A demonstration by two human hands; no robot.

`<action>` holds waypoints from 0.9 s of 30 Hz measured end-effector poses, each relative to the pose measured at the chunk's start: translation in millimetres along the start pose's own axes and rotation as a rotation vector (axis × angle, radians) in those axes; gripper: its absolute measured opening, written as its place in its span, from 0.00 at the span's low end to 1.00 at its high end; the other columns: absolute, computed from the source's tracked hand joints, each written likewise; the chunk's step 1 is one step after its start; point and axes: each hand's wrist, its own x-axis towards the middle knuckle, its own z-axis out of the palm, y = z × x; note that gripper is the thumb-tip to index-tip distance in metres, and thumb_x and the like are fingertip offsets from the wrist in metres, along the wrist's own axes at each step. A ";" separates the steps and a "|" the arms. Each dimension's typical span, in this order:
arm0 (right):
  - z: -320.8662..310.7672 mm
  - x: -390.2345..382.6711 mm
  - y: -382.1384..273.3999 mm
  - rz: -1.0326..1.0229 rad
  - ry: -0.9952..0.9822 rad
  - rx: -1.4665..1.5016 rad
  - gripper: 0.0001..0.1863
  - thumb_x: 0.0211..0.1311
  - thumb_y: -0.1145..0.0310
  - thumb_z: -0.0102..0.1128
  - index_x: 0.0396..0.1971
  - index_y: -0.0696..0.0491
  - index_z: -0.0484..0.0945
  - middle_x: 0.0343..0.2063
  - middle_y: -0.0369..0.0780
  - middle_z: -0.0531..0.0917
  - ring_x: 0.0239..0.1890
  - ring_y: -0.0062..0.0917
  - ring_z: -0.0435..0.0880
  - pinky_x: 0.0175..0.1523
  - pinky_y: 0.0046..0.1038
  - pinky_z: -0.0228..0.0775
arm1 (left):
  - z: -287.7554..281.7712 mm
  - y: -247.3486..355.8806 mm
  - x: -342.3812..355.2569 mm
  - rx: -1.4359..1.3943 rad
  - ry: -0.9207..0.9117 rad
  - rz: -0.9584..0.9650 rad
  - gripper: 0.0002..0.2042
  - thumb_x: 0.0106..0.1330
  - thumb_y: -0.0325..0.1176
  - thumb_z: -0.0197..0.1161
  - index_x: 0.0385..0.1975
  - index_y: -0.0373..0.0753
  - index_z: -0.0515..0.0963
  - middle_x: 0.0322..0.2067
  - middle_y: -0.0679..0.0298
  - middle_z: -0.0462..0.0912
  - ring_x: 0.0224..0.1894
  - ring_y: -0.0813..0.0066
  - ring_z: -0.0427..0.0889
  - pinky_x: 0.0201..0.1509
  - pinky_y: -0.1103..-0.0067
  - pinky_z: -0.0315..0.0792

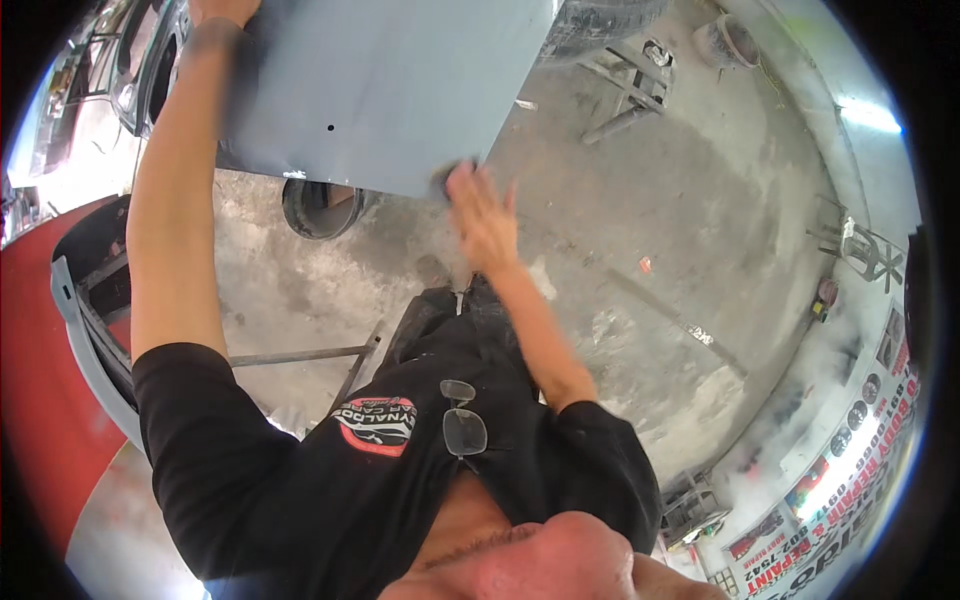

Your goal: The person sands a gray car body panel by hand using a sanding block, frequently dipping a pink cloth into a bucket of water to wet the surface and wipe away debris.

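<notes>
A large smooth grey car body panel [390,80] slopes across the upper middle, with one small dark hole near its lower left. At the panel's near right corner is my right hand [485,220], slightly blurred, fingers mostly straight. Under its fingertips is a small dark pad-like thing [445,178], pressed against the panel's edge; its exact kind is unclear. My left arm reaches up along the panel's left side. Only part of my left hand [224,10] shows, by the panel's far left; its fingers are cut off at the top edge.
A tyre [605,25] and a metal stand [630,95] are beyond the panel, with a bucket [727,42] at far right. A round black container [322,208] sits below the panel. On the left are a red car panel [40,330] and a metal bar [300,355].
</notes>
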 end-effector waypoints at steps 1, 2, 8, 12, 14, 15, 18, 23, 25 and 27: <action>-7.5 16.2 5.1 0.010 -0.002 0.000 0.34 0.69 0.63 0.61 0.73 0.52 0.64 0.75 0.42 0.64 0.76 0.41 0.63 0.75 0.61 0.50 | -3.2 3.6 0.7 -0.005 -0.007 0.005 0.19 0.70 0.43 0.60 0.56 0.39 0.76 0.47 0.46 0.83 0.51 0.42 0.80 0.55 0.55 0.74; -18.4 47.9 21.7 0.055 0.124 -0.025 0.34 0.68 0.64 0.61 0.73 0.50 0.65 0.75 0.42 0.64 0.76 0.41 0.63 0.76 0.62 0.46 | -8.9 12.3 3.7 -0.030 -0.044 -0.016 0.19 0.70 0.43 0.61 0.55 0.39 0.76 0.47 0.46 0.83 0.52 0.43 0.80 0.56 0.55 0.74; 17.3 -17.8 -3.5 0.081 0.168 0.155 0.33 0.69 0.66 0.60 0.73 0.47 0.66 0.75 0.39 0.66 0.76 0.42 0.63 0.74 0.65 0.48 | -8.9 9.8 -1.6 -0.020 0.003 0.023 0.18 0.69 0.42 0.62 0.53 0.38 0.78 0.46 0.45 0.83 0.52 0.44 0.81 0.57 0.56 0.74; -5.8 37.4 52.8 -0.035 0.201 -0.159 0.35 0.69 0.63 0.62 0.74 0.48 0.64 0.76 0.40 0.64 0.75 0.41 0.65 0.74 0.62 0.52 | -13.7 19.9 2.7 -0.062 -0.014 -0.006 0.19 0.68 0.41 0.63 0.54 0.37 0.78 0.45 0.45 0.83 0.51 0.44 0.81 0.57 0.57 0.74; -16.1 62.4 52.3 0.004 0.222 -0.108 0.35 0.69 0.62 0.62 0.74 0.48 0.64 0.76 0.40 0.63 0.76 0.41 0.64 0.74 0.62 0.51 | -21.5 21.4 7.7 -0.075 -0.077 -0.033 0.19 0.68 0.39 0.63 0.53 0.35 0.78 0.44 0.45 0.83 0.50 0.45 0.81 0.56 0.57 0.75; -19.0 71.2 51.6 0.035 0.248 -0.057 0.36 0.69 0.62 0.63 0.75 0.48 0.63 0.77 0.41 0.62 0.76 0.41 0.63 0.74 0.62 0.51 | -14.5 15.2 7.3 -0.074 -0.069 -0.040 0.19 0.68 0.39 0.63 0.53 0.35 0.78 0.44 0.45 0.83 0.50 0.45 0.81 0.56 0.57 0.75; 13.8 -10.0 26.9 0.026 0.065 0.082 0.35 0.70 0.61 0.61 0.75 0.48 0.64 0.77 0.40 0.61 0.78 0.38 0.60 0.77 0.62 0.44 | -1.2 -2.2 3.5 -0.079 0.065 0.065 0.18 0.68 0.39 0.63 0.52 0.35 0.78 0.43 0.45 0.83 0.49 0.44 0.81 0.55 0.58 0.74; 27.6 43.0 -64.3 -0.095 0.073 -0.015 0.35 0.71 0.55 0.58 0.74 0.50 0.64 0.77 0.39 0.61 0.79 0.35 0.58 0.76 0.65 0.35 | -8.9 17.4 3.4 -0.129 0.005 0.028 0.16 0.67 0.38 0.63 0.50 0.35 0.79 0.42 0.45 0.83 0.49 0.43 0.80 0.56 0.57 0.73; 24.2 56.0 -73.9 -0.119 0.091 0.039 0.36 0.70 0.54 0.58 0.76 0.47 0.62 0.78 0.37 0.60 0.80 0.31 0.54 0.78 0.63 0.24 | -4.8 7.6 3.6 -0.123 0.045 0.045 0.16 0.67 0.38 0.63 0.50 0.35 0.79 0.41 0.45 0.83 0.48 0.43 0.80 0.55 0.57 0.73; 9.3 43.0 -51.1 -0.260 -0.051 -0.106 0.37 0.69 0.51 0.58 0.75 0.47 0.63 0.78 0.35 0.60 0.80 0.30 0.56 0.78 0.62 0.27 | -3.2 -5.2 1.1 -0.105 0.070 0.067 0.16 0.66 0.38 0.63 0.49 0.35 0.78 0.41 0.45 0.83 0.47 0.43 0.80 0.54 0.57 0.73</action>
